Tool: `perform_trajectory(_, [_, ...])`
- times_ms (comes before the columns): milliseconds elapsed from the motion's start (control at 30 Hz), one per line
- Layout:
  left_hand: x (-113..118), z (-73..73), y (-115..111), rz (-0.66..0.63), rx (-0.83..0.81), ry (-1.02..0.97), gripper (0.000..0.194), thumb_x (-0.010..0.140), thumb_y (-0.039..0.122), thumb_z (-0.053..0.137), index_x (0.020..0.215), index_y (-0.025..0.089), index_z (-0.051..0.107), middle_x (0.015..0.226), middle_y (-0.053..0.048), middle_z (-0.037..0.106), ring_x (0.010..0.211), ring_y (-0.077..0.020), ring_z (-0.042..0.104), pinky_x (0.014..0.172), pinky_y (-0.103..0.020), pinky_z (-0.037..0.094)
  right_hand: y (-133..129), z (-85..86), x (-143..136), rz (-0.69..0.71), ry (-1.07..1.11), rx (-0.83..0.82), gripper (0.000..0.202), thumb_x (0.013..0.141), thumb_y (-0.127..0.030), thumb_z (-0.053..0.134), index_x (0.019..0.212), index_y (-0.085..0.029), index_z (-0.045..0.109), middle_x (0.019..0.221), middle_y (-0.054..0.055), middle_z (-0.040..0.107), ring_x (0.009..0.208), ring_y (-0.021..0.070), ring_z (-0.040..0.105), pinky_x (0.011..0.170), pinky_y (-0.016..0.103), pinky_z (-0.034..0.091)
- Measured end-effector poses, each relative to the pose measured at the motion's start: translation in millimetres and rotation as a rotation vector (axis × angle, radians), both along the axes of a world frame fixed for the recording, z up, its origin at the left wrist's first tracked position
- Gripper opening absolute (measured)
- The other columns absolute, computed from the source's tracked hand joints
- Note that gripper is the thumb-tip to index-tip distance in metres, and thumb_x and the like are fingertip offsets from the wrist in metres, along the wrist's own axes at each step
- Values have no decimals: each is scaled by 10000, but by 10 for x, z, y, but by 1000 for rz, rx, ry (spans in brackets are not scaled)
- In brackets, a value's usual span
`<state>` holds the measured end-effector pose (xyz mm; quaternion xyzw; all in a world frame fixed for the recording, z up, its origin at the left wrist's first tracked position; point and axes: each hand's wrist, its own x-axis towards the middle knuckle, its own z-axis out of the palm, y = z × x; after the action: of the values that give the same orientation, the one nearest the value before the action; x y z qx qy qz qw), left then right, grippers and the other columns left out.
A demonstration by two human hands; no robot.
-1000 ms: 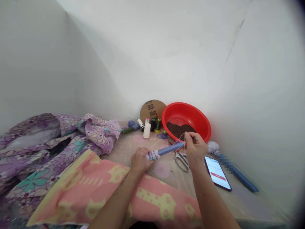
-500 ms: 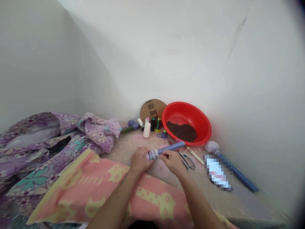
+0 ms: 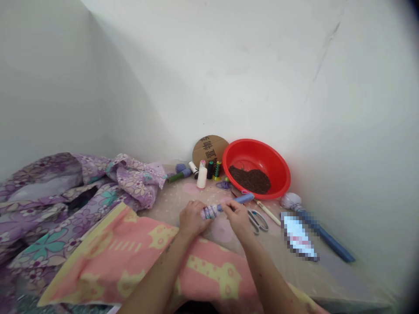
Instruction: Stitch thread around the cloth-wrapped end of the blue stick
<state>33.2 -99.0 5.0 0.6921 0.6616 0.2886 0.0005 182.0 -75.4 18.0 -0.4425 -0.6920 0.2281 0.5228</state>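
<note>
My left hand is wrapped round the left end of a blue stick, where purple flowered cloth is bound on with cord. Just right of that cloth, my right hand is closed in a pinch over the stick. What its fingertips hold is too small to make out. A loop of purple cord shows by the stick's far end. Grey scissors lie right of my right hand, beside a cream-coloured tool. A pink and yellow cloth lies under my forearms.
Behind my hands are several thread spools, a cardboard disc and a red basin holding dark brown material. Flowered fabric is heaped at left. A second blue stick with a wrapped head lies at right, near a blurred-out object.
My right hand has moved slightly up, from below the stick to over it. My left hand keeps its grip in the same place.
</note>
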Motion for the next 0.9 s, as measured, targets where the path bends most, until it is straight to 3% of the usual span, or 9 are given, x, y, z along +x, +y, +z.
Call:
perform_trajectory(200, [5, -3, 3, 16, -22, 11, 297, 611, 363, 583, 883, 248, 559, 943, 0, 562, 947, -173, 452, 751, -256, 355, -150, 491, 279, -251, 336, 215, 203, 703, -356, 519, 674, -159, 562, 569, -18, 492, 519, 105, 431, 496, 218, 351])
perform_trajectory(367, [-2, -18, 13, -1, 8, 32, 307, 605, 387, 582, 879, 249, 560, 931, 8, 560, 933, -162, 455, 734, -247, 359, -189, 608, 486, -352, 381, 317, 196, 702, -358, 534, 669, -165, 548, 534, -31, 467, 470, 93, 411, 467, 216, 340])
perform_trajectory(500, [-10, -50, 30, -6, 48, 29, 302, 601, 389, 583, 864, 243, 561, 913, 1, 564, 915, -169, 460, 713, -251, 361, -142, 521, 614, -304, 131, 276, 256, 701, -369, 529, 562, -156, 543, 470, -35, 433, 461, 91, 395, 457, 213, 312])
perform_trajectory(633, [-14, -61, 36, -10, 63, 30, 294, 598, 382, 581, 855, 241, 561, 902, 0, 566, 905, -173, 463, 707, -256, 361, -65, 341, 610, -321, -20, 227, 225, 673, -375, 549, 627, -157, 578, 502, -27, 477, 481, 99, 416, 464, 209, 317])
perform_trajectory(900, [-17, -94, 51, -17, 99, 31, 288, 603, 395, 578, 847, 243, 562, 880, 0, 563, 897, -171, 464, 696, -253, 364, -75, -116, 210, -123, -339, 43, 230, 730, -309, 460, 636, -173, 620, 585, 13, 597, 555, 132, 514, 517, 220, 331])
